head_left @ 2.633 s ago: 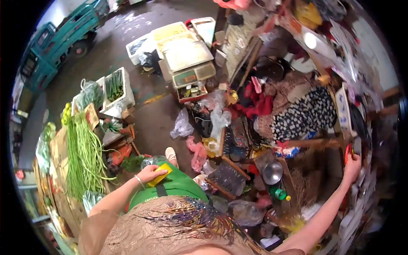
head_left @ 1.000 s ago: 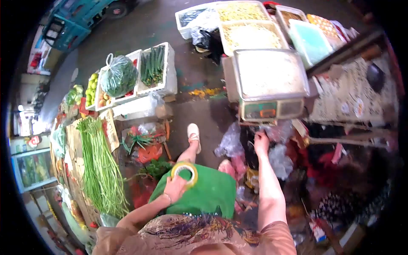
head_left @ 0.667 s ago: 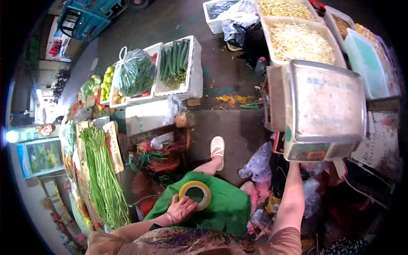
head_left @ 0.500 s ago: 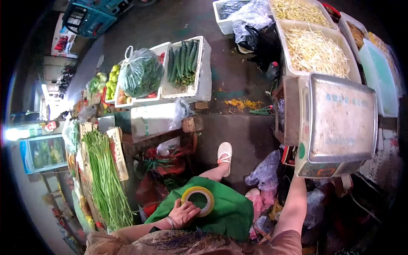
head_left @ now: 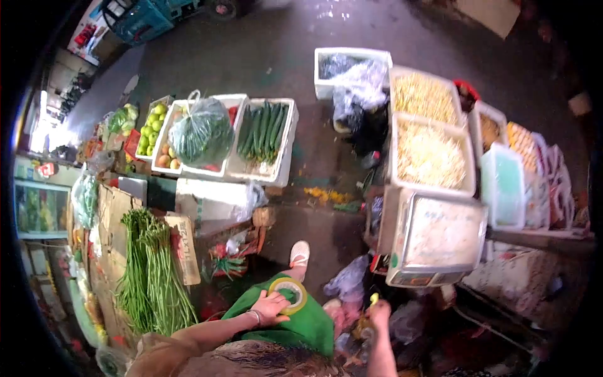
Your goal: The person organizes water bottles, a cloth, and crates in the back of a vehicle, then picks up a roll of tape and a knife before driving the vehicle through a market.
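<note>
A roll of yellowish clear tape (head_left: 301, 303) rests on the green cloth (head_left: 314, 330) over my lap. My left hand (head_left: 271, 308) grips its near-left side, with a bracelet at the wrist. Lower right, below the scale (head_left: 440, 235), my right hand (head_left: 379, 311) is closed, and a small bright yellow thing (head_left: 375, 298) pokes out at its fingertips. What that yellow thing is, I cannot make out. Crumpled plastic bags (head_left: 347, 279) lie between my lap and the scale.
Long green beans (head_left: 154, 276) lie on cardboard to the left. Foam boxes hold cucumbers (head_left: 262, 129), a bagged green vegetable (head_left: 202, 132) and green fruit (head_left: 151, 129). Bean sprouts (head_left: 430, 151) fill white bins beyond the scale. A blue vehicle (head_left: 141, 22) stands at the back left.
My view has shifted, so the stall sits lower and further left. My right hand, hidden under the scale before, is now out in front with the small yellow thing. The left hand stays on the tape.
</note>
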### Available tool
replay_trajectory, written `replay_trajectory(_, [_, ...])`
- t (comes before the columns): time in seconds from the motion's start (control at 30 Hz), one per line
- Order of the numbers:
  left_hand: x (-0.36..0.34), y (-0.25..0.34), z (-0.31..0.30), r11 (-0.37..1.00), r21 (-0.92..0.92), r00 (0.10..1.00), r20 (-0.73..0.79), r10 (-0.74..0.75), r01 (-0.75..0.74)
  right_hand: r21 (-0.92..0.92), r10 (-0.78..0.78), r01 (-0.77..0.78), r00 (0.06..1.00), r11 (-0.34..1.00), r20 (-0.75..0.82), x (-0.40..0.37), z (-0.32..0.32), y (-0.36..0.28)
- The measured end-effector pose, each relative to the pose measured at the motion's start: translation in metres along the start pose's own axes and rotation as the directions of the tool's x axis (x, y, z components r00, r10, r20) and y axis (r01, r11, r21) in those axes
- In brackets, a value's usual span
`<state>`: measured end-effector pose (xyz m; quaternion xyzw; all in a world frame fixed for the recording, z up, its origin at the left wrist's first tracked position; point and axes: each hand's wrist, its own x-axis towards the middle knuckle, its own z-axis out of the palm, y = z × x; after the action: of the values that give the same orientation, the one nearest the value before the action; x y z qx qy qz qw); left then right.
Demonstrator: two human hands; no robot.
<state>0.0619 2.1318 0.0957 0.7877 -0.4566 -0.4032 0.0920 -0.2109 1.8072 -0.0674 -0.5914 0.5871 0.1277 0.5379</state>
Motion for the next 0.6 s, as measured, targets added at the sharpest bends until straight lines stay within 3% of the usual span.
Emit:
replay_trajectory(0.03, [0.007,-0.002,-0.014,0.997,-0.044,0.993,0.104,-0.053,0.058,-0.147,-0.103,0.088,0.990,0.985,-0.092,-0.024,0.012,-0.007])
replay_trajectory(0.07, [0.013,-0.005,-0.026,0.998,-0.044,0.997,0.065,-0.039,0.042,0.150,0.009,-0.021,0.997,0.988,0.076,-0.047,0.008,-0.017])
replay_trajectory(0.13, [0.022,-0.016,-0.033,0.964,-0.194,0.983,0.038,-0.179,0.182,0.322,-0.063,0.036,0.995,0.946,0.074,-0.095,0.018,-0.066])
replay_trajectory(0.2, [0.037,-0.034,-0.040,0.954,-0.281,0.990,-0.070,-0.126,0.101,0.181,-0.095,0.079,0.993,0.980,0.077,-0.125,0.027,-0.131])
replay_trajectory(0.27, [0.039,-0.018,-0.102,0.752,-0.643,0.975,-0.036,-0.220,0.146,0.203,-0.219,0.183,0.960,0.962,0.172,-0.149,0.028,-0.203])
replay_trajectory(0.33, [0.032,0.001,-0.162,0.790,-0.601,0.968,-0.104,-0.227,0.121,0.211,-0.303,0.264,0.935,0.941,0.184,-0.167,0.034,-0.272])
replay_trajectory(0.4, [0.041,0.006,-0.188,0.798,-0.597,0.952,-0.282,-0.115,-0.081,0.208,-0.436,0.398,0.880,0.894,0.190,-0.170,0.040,-0.319])
replay_trajectory(0.43, [0.042,0.014,-0.217,0.720,-0.689,0.986,-0.053,-0.160,0.080,0.186,-0.468,0.436,0.861,0.881,0.201,-0.173,0.039,-0.343])
replay_trajectory(0.47, [0.044,0.021,-0.231,0.727,-0.683,0.984,-0.069,-0.163,0.073,0.167,-0.496,0.469,0.842,0.867,0.213,-0.174,0.038,-0.363])
replay_trajectory(0.53, [0.049,0.031,-0.258,0.582,-0.808,0.981,-0.173,-0.089,-0.090,0.231,-0.544,0.500,0.814,0.835,0.204,-0.166,0.037,-0.392])
replay_trajectory(0.6, [0.057,0.041,-0.288,0.542,-0.840,0.986,-0.113,-0.125,-0.027,0.122,-0.487,0.473,0.821,0.872,0.297,-0.156,0.025,-0.412])
